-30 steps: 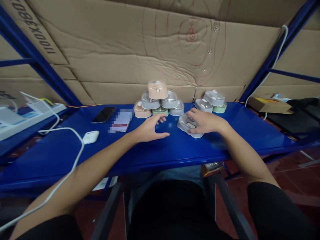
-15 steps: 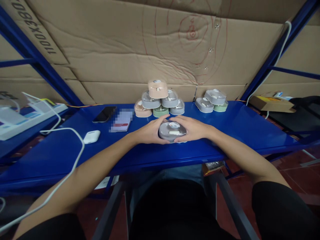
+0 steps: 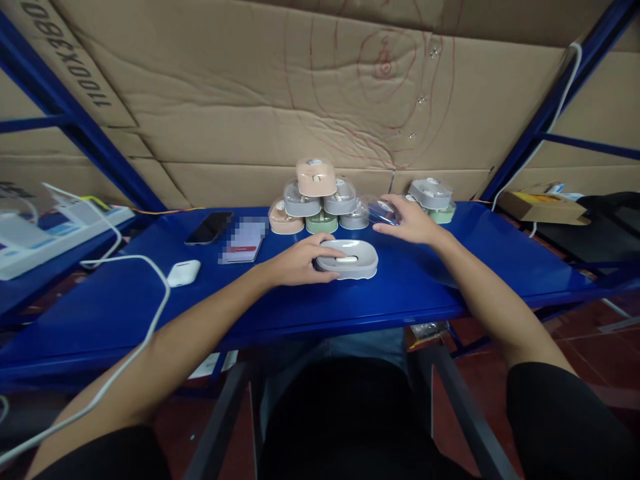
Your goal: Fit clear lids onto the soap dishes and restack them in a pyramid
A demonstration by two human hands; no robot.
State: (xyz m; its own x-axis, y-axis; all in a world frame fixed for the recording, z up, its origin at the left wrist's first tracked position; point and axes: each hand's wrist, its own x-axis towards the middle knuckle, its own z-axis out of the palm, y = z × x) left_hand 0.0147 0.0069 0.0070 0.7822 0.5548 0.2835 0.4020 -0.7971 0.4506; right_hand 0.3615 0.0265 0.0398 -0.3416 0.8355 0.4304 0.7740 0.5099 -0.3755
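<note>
A grey oval box base (image 3: 357, 262), its top now uncovered, lies near the table's front edge. It has a small white bar in its middle. My left hand (image 3: 305, 261) grips its left end, thumb and fingers closed about the rim. Further back and to the right, my right hand (image 3: 410, 221) holds a clear plastic lid (image 3: 383, 210) by its right side. The lid is beside a stacked pile of lidded boxes, with a peach box (image 3: 316, 179) on top, grey ones in the middle and a green box (image 3: 321, 222) in the bottom row.
A smaller stack with a grey box (image 3: 431, 193) stands at the right rear. Two phones, one dark (image 3: 210, 229), and a white earbud case (image 3: 184, 273) lie at left. A white cable (image 3: 160, 300) crosses the left side. Cardboard (image 3: 240, 87) backs the blue table (image 3: 425, 280).
The clear lid has come off the grey box and moved back and right in my right hand. My left hand stays at the base's left end.
</note>
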